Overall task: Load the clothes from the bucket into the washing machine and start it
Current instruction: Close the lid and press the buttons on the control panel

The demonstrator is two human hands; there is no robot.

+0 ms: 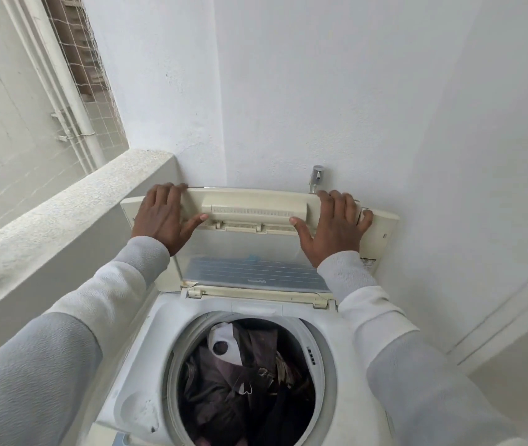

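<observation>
A white top-loading washing machine (142, 355) stands below me with its cream folding lid (251, 204) raised upright against the back wall. The drum holds dark clothes (243, 378) with a white piece on top. My left hand (163, 217) holds the lid's upper left corner, fingers over the top edge and thumb on the front face. My right hand (333, 228) holds the upper right corner the same way. The bucket is out of view.
A metal tap (316, 176) sticks out of the white wall just behind the lid's right end. A rough concrete ledge (63, 226) runs along the left, with white pipes (72, 91) and netting beyond it. A white wall closes the right side.
</observation>
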